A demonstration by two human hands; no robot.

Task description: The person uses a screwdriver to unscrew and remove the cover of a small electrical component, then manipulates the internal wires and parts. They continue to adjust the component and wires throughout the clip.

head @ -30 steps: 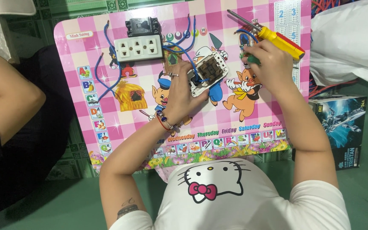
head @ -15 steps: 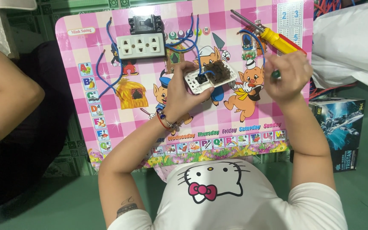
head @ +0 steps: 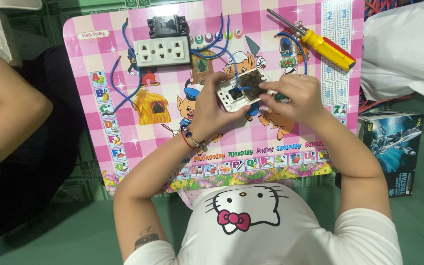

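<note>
Head camera looks down on the left hand [head: 211,109] and right hand [head: 296,94] both gripping a white switch module [head: 241,90] with blue wires [head: 222,41] above the pink desk's [head: 123,127] middle, seemingly mid-wiring, so fine fingertip seating comes next.

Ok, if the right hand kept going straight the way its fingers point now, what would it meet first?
The right hand points left across the pink table, its fingers already on the white switch plate. Past that plate, the left hand gripping its other end comes next, though depth is hard to judge from above.
</note>
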